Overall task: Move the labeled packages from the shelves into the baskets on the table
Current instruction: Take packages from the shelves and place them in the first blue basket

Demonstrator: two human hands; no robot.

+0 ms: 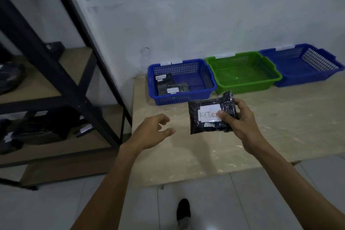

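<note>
Fig.: we see a dark, glossy rectangular plastic pkg (202,127) w/ a white paper label (207,113) reading "RETUR…", rest under the thumb. Our right hand (240,121) grips its right edge, thumb on top; pkg held above the pale table (280,117), near the leftmost blue mesh basket (179,100). Our left hand (151,132) loosely curled, holding nothing

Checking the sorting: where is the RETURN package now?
In the head view, the RETURN package is held by the right hand over the table, right of centre, just in front of the left blue basket and the green basket.
</note>
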